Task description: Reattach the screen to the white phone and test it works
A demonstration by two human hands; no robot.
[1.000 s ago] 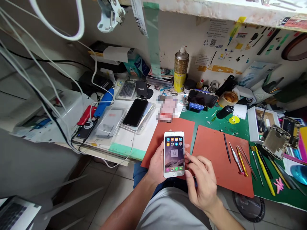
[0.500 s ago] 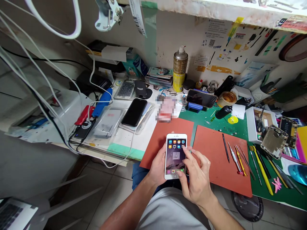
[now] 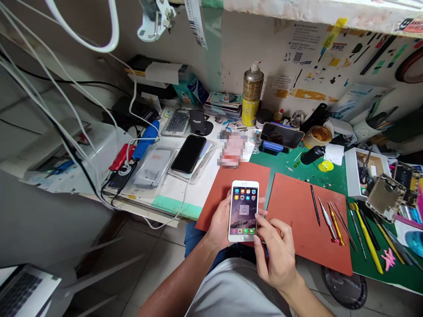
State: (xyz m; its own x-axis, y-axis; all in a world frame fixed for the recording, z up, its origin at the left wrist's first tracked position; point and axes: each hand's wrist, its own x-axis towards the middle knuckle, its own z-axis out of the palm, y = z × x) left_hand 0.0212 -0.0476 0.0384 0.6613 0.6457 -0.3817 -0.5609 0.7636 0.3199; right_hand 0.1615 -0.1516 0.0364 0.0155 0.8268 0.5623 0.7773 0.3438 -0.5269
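Note:
A white smartphone [image 3: 243, 220] is held upright over the front edge of the bench, its screen lit with app icons and a bell symbol. My left hand [image 3: 218, 225] is closed around its left side and back, with fingertips showing past the right edge. Beside the phone's lower right edge is my right hand [image 3: 276, 253], its thumb and fingers apart and bent. The thumb and index fingertips lie close to the phone's edge; whether they touch it I cannot tell. Under and behind the phone lies a reddish-brown mat [image 3: 211, 204].
A second brown mat [image 3: 297, 211] bears several screwdrivers [image 3: 327, 219]. Tweezers, a yellow-handled brush [image 3: 366, 237] and opened phone housings [image 3: 386, 198] lie to the right. A black phone [image 3: 188, 154] rests on plastic cases; another phone [image 3: 282, 134] leans on a blue stand. White cables [image 3: 180, 207] hang at left.
My right thumb and fingers have moved off the screen to the phone's right edge. My left hand keeps hold of the phone. The whole view has shifted slightly.

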